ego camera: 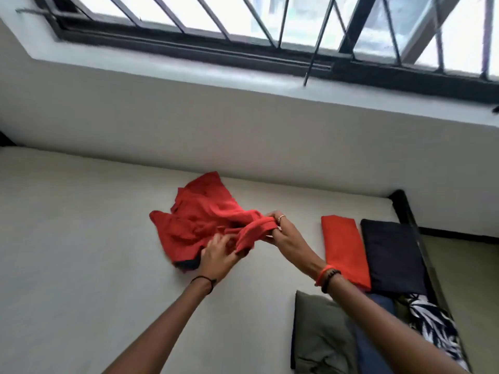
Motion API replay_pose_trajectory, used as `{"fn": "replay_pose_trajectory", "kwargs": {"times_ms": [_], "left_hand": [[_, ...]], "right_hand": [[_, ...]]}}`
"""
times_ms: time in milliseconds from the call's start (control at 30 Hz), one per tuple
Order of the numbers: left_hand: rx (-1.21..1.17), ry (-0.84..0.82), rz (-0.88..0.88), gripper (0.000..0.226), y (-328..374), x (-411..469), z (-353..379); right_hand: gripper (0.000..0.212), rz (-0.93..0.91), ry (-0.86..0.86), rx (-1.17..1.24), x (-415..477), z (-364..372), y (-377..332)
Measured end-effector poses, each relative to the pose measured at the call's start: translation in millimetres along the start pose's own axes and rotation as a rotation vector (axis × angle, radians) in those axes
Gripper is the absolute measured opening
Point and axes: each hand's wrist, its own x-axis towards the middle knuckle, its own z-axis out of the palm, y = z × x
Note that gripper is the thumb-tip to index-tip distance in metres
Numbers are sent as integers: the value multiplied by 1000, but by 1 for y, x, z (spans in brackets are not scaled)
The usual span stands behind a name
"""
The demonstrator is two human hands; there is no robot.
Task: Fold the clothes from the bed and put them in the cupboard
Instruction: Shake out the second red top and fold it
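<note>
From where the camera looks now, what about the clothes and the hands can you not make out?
Head view only:
red garment: crumpled, its own folds hide what kind it is.
left hand: motion blur hides whether its fingers grip the cloth.
olive garment: cut off by the bottom edge.
patterned cloth: partly hidden by the right forearm.
cupboard: outside the frame.

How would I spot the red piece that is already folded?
Start at the white bed below the barred window. Toward its right edge lies the folded red piece, a flat narrow rectangle beside a folded navy one. Unlike the crumpled red garment mid-bed, it is smooth.
</note>
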Motion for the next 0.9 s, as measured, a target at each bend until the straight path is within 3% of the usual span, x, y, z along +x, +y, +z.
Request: {"fn": "replay_pose_trajectory", "kwargs": {"times_ms": [167, 300, 400, 467, 600, 733, 900], "left_hand": [[-303, 34, 113, 80, 64, -23, -59], [-206, 134, 157, 71, 103, -45, -98], [-275, 95, 191, 66, 133, -57, -137], [-333, 37, 185, 46, 154, -61, -162], [-354, -133, 294, 6, 198, -69, -209], [-432, -134, 361, 13, 246, -86, -251], [-698, -145, 399, 13, 312, -109, -282]], "right_hand": [[24, -150, 13, 228, -25, -25, -117], [20, -236, 97, 363, -43, -33, -205], [17, -336, 120, 384, -74, -41, -272], [16, -389, 166, 387, -94, -52, -306], [19, -440, 296, 385, -135, -87, -354], [19, -463, 431, 389, -179, -124, -386], [23, -473, 559, 391, -227, -170, -397]]}}
